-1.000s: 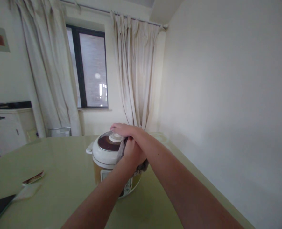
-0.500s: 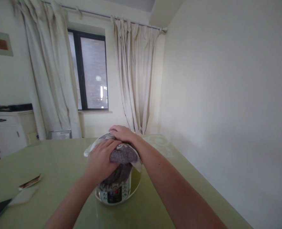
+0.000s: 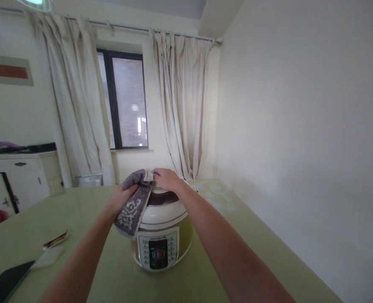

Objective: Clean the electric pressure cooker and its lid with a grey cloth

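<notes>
A white and dark electric pressure cooker (image 3: 164, 214) stands on the green table, its control panel facing me. A grey patterned towel (image 3: 132, 212) hangs over the left side of its lid. My left hand (image 3: 121, 200) grips the towel at the left, its fingers partly hidden by the cloth. At the top of the lid, my right hand (image 3: 166, 179) is closed on the towel's pale upper end. The fingertips there are partly covered, and the lid's top lies just under this hand.
On the green tabletop (image 3: 85, 219) at the left lie a dark flat object (image 3: 8, 280), a pale flat piece (image 3: 49, 257) and a small brown-and-white item (image 3: 55, 240). A white wall (image 3: 300, 147) runs along the right. Behind stand a white cabinet (image 3: 31, 172) and curtains (image 3: 186, 105).
The towel, earlier spread over the lid and front with both hands on it, is now gathered to the left. The lid and control panel show more fully. My view has shifted slightly left.
</notes>
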The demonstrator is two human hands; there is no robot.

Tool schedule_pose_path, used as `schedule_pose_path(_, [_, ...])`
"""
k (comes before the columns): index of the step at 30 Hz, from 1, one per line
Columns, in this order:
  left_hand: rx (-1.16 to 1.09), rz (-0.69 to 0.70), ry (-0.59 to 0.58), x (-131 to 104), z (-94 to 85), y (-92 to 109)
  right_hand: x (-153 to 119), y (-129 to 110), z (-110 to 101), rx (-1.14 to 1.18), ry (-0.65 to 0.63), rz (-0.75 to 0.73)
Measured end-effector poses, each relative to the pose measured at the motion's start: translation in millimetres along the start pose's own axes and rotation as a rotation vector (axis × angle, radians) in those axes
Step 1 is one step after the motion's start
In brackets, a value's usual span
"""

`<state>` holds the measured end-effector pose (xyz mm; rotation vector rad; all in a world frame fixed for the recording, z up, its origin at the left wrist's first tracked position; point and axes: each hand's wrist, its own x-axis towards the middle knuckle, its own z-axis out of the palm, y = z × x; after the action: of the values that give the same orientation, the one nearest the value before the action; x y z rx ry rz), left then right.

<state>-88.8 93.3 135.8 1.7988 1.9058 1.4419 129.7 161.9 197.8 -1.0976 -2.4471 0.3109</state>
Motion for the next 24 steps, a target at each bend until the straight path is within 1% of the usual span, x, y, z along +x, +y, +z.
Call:
schedule_pose_path(2, [-0.004, 0.018, 0.056, -19.1, 2.7, -2.9, 2.2, 1.8, 0.2, 0.018, -0.008, -0.002])
schedule_pose_path(3, [0.007, 0.071, 0.096, -33.2, 5.8, -5.1, 3.7, 2.7, 0.2, 0.028, -0.016, -0.002])
schedule_pose_path(5, [0.069, 0.254, 0.175, -69.2, 17.9, -10.4, 6.9, 4.3, 0.2, 0.047, -0.032, 0.004])
schedule_pose_path(6, [0.129, 0.343, 0.220, -89.9, 27.2, -13.1, 8.5, 4.9, 0.1, 0.055, -0.040, 0.007])
schedule_pose_path(7, [0.198, 0.404, 0.256, -111.2, 38.6, -15.3, 10.0, 5.3, -0.1, 0.062, -0.047, 0.010])
schedule_pose_path(9, [0.331, 0.470, 0.379, -151.2, 65.0, -16.9, 12.2, 5.7, -0.4, 0.072, -0.060, 0.007])
schedule_pose_path(10, [0.381, 0.507, 0.411, -167.8, 78.6, -15.7, 12.8, 5.8, -0.6, 0.076, -0.068, 0.002])
schedule_pose_path(12, [0.479, 0.604, 0.426, -190.3, 103.1, -9.1, 13.2, 5.9, -1.0, 0.078, -0.085, -0.012])
schedule_pose_path(13, [0.538, 0.683, 0.411, -195.5, 113.3, -3.7, 13.1, 6.2, -1.1, 0.077, -0.092, -0.020])
schedule_pose_path(15, [0.676, 0.900, 0.327, -194.4, 129.0, 11.0, 12.9, 7.1, -1.5, 0.076, -0.103, -0.036])
schedule_pose_path(17, [0.786, 1.104, 0.198, -181.2, 139.7, 30.1, 14.1, 8.7, -1.9, 0.079, -0.112, -0.052])
schedule_pose_path(18, [0.813, 1.158, 0.124, -171.9, 143.5, 41.3, 15.6, 9.7, -2.2, 0.082, -0.118, -0.060])
schedule_pose_path(19, [0.815, 1.176, 0.046, -161.6, 146.2, 53.6, 17.8, 10.8, -2.4, 0.087, -0.127, -0.068])
schedule_pose_path(20, [0.797, 1.158, -0.032, -151.2, 147.7, 66.9, 20.5, 12.1, -2.6, 0.094, -0.137, -0.075])
schedule_pose_path(22, [0.725, 1.075, -0.177, -131.6, 146.0, 95.6, 26.6, 15.5, -2.6, 0.115, -0.159, -0.080])
schedule_pose_path(23, [0.688, 1.011, -0.222, -123.0, 142.5, 109.8, 29.4, 17.5, -2.3, 0.128, -0.166, -0.078])
schedule_pose_path(24, [0.650, 0.932, -0.237, -115.5, 137.1, 123.1, 31.6, 19.8, -2.0, 0.144, -0.172, -0.074])
